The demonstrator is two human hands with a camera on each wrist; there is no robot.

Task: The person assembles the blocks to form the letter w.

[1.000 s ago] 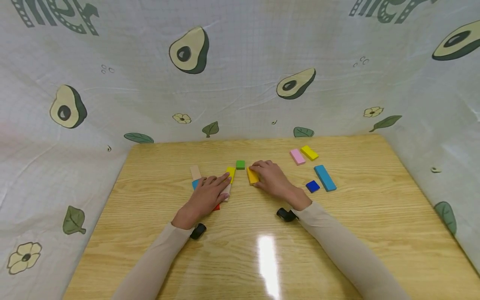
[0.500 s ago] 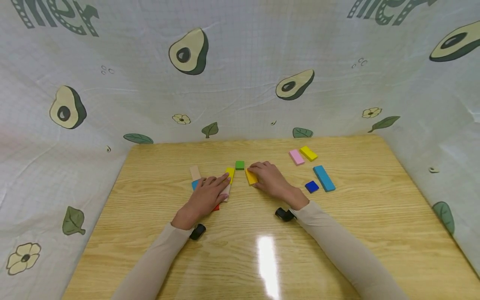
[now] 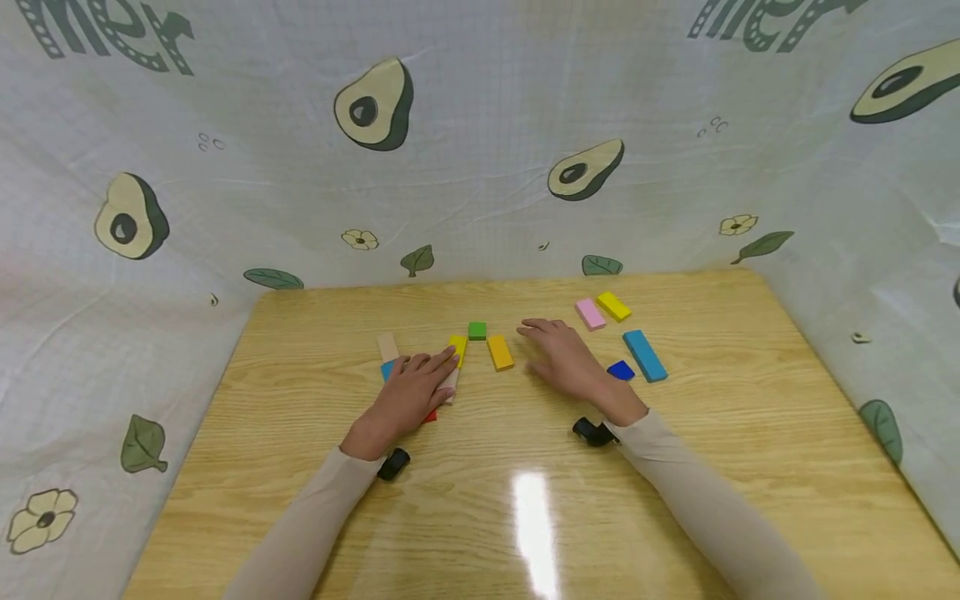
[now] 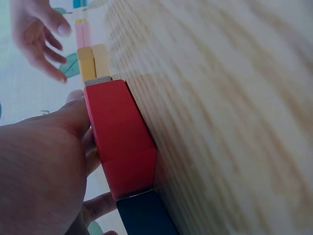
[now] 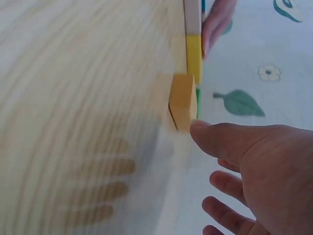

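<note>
My left hand (image 3: 408, 396) rests with extended fingers over a row of wooden blocks. Around it show a yellow block (image 3: 457, 342), a pale block (image 3: 450, 387), a corner of a red block (image 3: 431, 416) and a blue block (image 3: 387, 370). The hand partly hides them; in the left wrist view the red block (image 4: 120, 132) sits beside the palm. My right hand (image 3: 566, 362) hovers just right of an orange block (image 3: 501, 353), apart from it, fingers loose and holding nothing. A small green block (image 3: 477, 331) lies between the yellow and orange blocks.
A beige block (image 3: 387, 347) lies beyond the left hand. To the right lie a pink block (image 3: 590, 314), a second yellow block (image 3: 614, 306), a long blue block (image 3: 645, 356) and a dark blue square (image 3: 621, 370). A printed cloth (image 3: 480, 192) hangs behind the table.
My right hand has let go of the orange block and moved right, leaving it lying on the table. The left hand has stayed in place over its blocks.
</note>
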